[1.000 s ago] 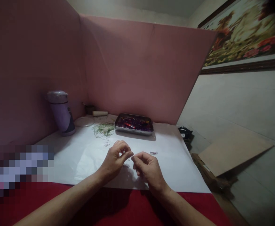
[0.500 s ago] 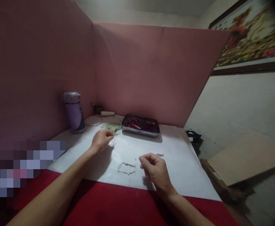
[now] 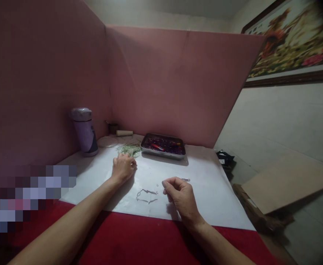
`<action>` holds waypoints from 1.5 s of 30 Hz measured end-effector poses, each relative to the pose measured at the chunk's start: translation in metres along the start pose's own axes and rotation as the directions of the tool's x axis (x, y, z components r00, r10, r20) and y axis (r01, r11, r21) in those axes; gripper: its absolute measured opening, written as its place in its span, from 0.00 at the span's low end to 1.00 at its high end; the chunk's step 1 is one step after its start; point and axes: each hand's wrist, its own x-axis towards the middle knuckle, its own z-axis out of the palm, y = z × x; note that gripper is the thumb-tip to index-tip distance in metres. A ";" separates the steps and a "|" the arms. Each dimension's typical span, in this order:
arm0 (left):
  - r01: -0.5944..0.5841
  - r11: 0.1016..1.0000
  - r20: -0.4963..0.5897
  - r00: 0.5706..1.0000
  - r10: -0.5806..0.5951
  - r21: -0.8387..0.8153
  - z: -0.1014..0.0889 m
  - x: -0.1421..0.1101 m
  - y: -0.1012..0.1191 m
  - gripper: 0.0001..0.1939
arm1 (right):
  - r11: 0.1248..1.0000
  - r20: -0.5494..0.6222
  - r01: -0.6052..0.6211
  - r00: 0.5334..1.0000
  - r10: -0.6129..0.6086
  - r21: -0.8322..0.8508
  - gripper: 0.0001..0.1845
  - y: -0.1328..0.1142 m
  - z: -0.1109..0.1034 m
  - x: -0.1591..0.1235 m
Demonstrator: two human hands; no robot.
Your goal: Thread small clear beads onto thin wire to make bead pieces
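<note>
My left hand [image 3: 123, 168] reaches out to the left, fingers curled together and lowered to the white sheet [image 3: 100, 195] where small shiny pieces lay; the hand now covers them. Whatever its fingertips hold is hidden. On the right, my right hand [image 3: 181, 194] is raised a little above the sheet, thumb and forefinger pinched on something too small to make out. Between the hands lies a thin, dark, angular chain-like piece [image 3: 147, 191], bent into an open loop. A tiny ring [image 3: 157, 185] sits just left of my right fingertips.
A metal tray [image 3: 164, 155] of dark purple beads with a red-handled tool stands at the back. Green threads [image 3: 129, 149] lie beside it. Further left are a purple bottle [image 3: 85, 134] and a pale roll [image 3: 124, 133]. A small metallic piece [image 3: 186, 179] lies behind my right hand.
My hands were together in front; my left hand has moved away to the left and down onto the small pieces, uncovering the chain-like piece. My right hand keeps its pinch.
</note>
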 end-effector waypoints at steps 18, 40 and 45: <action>0.598 0.031 0.597 0.795 0.110 -0.801 0.002 -0.037 0.058 0.09 | 0.999 -0.014 0.017 1.000 -0.016 0.035 0.12 0.000 0.000 0.001; 0.575 0.212 0.607 0.782 0.141 -0.790 -0.001 -0.042 0.067 0.07 | 0.996 0.037 -0.052 0.998 0.049 0.075 0.14 0.003 0.000 0.001; 0.566 0.247 0.609 0.776 0.164 -0.787 -0.002 -0.042 0.067 0.06 | 0.995 0.029 -0.049 0.999 0.047 0.083 0.14 0.001 0.000 0.002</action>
